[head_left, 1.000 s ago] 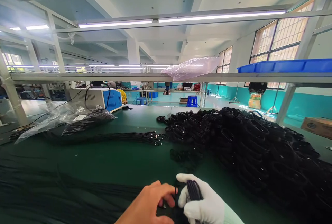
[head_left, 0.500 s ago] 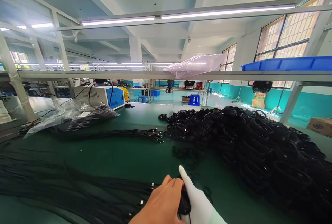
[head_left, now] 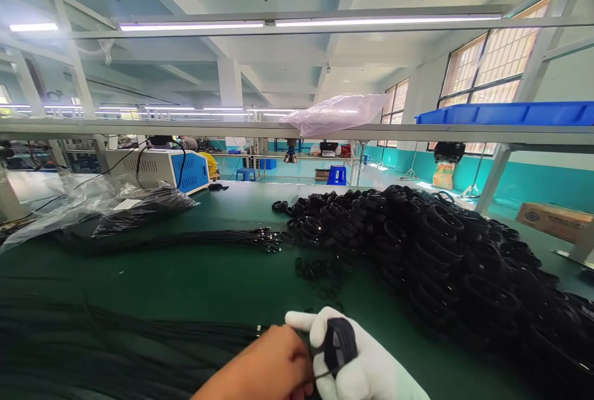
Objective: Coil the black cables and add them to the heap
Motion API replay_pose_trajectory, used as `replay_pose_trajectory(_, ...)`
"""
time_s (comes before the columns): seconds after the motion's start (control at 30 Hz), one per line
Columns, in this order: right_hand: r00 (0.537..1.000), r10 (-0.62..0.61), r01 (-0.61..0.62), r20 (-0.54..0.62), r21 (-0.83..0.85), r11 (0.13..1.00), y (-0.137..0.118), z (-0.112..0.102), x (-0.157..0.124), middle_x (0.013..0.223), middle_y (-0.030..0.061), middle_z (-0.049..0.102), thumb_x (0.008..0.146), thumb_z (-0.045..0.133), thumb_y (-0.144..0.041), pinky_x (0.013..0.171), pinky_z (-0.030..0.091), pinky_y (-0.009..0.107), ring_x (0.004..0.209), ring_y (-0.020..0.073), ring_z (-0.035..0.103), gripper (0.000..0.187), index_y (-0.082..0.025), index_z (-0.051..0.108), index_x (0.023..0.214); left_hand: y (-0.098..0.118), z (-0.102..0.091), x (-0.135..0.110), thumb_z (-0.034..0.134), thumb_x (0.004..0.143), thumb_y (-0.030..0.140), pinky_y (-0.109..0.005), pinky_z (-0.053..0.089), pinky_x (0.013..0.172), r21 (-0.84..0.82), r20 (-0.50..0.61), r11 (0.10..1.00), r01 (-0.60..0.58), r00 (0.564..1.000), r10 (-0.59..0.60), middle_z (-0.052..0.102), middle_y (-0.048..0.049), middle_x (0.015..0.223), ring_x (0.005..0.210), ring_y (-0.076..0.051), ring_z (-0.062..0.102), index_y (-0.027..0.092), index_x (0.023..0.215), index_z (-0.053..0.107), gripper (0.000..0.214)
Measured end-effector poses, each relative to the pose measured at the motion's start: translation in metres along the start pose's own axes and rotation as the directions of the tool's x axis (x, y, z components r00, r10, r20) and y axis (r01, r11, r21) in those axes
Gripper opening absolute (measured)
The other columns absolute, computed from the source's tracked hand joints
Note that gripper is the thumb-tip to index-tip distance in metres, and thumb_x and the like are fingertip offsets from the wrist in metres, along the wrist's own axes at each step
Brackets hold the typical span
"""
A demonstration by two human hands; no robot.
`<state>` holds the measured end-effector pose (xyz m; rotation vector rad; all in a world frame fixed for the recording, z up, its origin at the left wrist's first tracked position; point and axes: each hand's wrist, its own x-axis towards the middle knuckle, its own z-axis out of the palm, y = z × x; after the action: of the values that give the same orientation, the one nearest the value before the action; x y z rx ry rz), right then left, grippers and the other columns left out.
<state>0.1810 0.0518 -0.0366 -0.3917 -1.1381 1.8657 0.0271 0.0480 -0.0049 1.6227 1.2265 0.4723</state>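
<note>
Back slides the bare left hand (head_left: 271,368), clenched at the edge of the black coil (head_left: 340,343), now uncovered and gripped by the gloved right hand (head_left: 371,375).

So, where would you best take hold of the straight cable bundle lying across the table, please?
Probably across its middle, from above: the straight cable bundle lies flat and long on the green table, while its plug ends splay loose beside the coil pile.

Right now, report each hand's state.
Left hand: closed, seemingly pinching the cable.
Right hand: closed, holding the coiled cable.
</note>
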Motion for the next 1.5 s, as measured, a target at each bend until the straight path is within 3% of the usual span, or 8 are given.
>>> replay_pose_trajectory(0.17,0.987,-0.049,0.023,0.155,0.170,0.985,0.013,-0.011,0.007,0.063,0.0003,0.063,0.053,0.079,-0.027,0.038,0.035,0.016,0.043,0.0085,0.050,0.050,-0.019,0.055,0.096,0.007,-0.004,-0.007,0.054,0.073,0.034,-0.027,0.048,0.065,-0.527,-0.183,0.833,-0.166,0.980,0.080,0.063,-0.0038,0.076,0.066,-0.015,0.058,0.015,0.090,0.061,0.026)
replay_pose_trajectory(0.3,0.991,0.119,-0.118,0.062,-0.019,0.993,0.009,-0.017,0.005,0.050,-0.0019,0.057,0.058,0.066,-0.017,0.037,0.031,0.016,0.039,0.0074,0.043,0.037,-0.015,0.057,0.094,-0.001,0.002,-0.007,0.054,0.072,0.021,-0.033,0.045,0.083,-0.079,-0.426,0.926,-0.368,0.853,0.303,0.061,-0.0050,0.102,0.090,-0.020,0.057,0.024,0.107,0.062,0.036)
replay_pose_trajectory(0.47,0.982,0.188,-0.183,0.031,-0.116,0.976,0.022,-0.024,0.003,0.057,-0.0010,0.052,0.063,0.070,-0.024,0.043,0.033,0.018,0.048,0.0086,0.049,0.022,-0.012,0.059,0.078,-0.008,0.014,0.002,0.040,0.067,0.002,-0.030,0.044,0.077,0.456,-0.352,0.821,-0.345,0.777,0.522,0.060,-0.0030,0.086,0.083,-0.019,0.056,0.027,0.092,0.070,0.046)
replay_pose_trajectory(0.63,0.940,0.341,-0.327,-0.008,0.265,0.907,0.033,-0.027,0.004,0.054,0.0013,0.055,0.078,0.054,-0.043,0.042,0.039,0.019,0.044,0.0104,0.052,0.034,-0.011,0.060,0.085,-0.007,0.015,0.004,0.038,0.069,0.000,-0.027,0.044,0.071,0.464,-0.419,0.852,-0.241,0.787,0.452,0.059,-0.0025,0.081,0.079,-0.018,0.057,0.025,0.088,0.071,0.045)
replay_pose_trajectory(0.8,0.939,0.270,-0.318,0.212,0.234,0.919,0.025,-0.022,0.005,0.057,0.0100,0.063,0.062,0.064,-0.020,0.043,0.044,0.019,0.047,0.0143,0.060,0.036,-0.002,0.062,0.093,-0.012,0.011,0.009,0.045,0.073,0.006,-0.025,0.042,0.064,0.324,-0.467,0.905,-0.274,0.786,0.405,0.057,-0.0016,0.075,0.069,-0.016,0.055,0.024,0.081,0.072,0.034)
replay_pose_trajectory(1.0,0.977,0.151,-0.181,0.154,0.209,0.961,0.047,-0.022,0.009,0.060,0.0033,0.058,0.079,0.062,-0.052,0.042,0.039,0.019,0.046,0.0102,0.056,0.044,-0.010,0.060,0.090,-0.020,0.010,0.010,0.051,0.075,0.015,-0.023,0.038,0.056,0.240,-0.510,0.893,-0.381,0.734,0.450,0.054,-0.0012,0.071,0.061,-0.014,0.051,0.024,0.079,0.073,0.025)
replay_pose_trajectory(1.37,0.936,0.298,-0.348,0.188,0.355,0.868,0.031,-0.011,0.015,0.081,0.0089,0.067,0.073,0.059,-0.064,0.052,0.045,0.022,0.057,0.0125,0.060,0.058,-0.012,0.060,0.099,0.001,-0.036,-0.008,0.057,0.073,0.032,-0.028,0.041,0.081,-0.018,-0.126,0.946,-0.324,0.939,0.320,0.056,-0.0022,0.102,0.089,-0.019,0.052,0.025,0.109,0.065,0.037)
replay_pose_trajectory(1.5,0.946,0.322,-0.318,-0.031,0.094,0.943,0.023,-0.004,0.017,0.081,0.0061,0.060,0.064,0.068,-0.062,0.054,0.047,0.026,0.064,0.0142,0.059,0.061,-0.012,0.060,0.096,0.001,-0.034,-0.004,0.060,0.071,0.031,-0.026,0.041,0.073,0.008,-0.159,0.983,-0.183,0.970,0.182,0.058,-0.0016,0.089,0.082,-0.018,0.053,0.020,0.094,0.070,0.028)
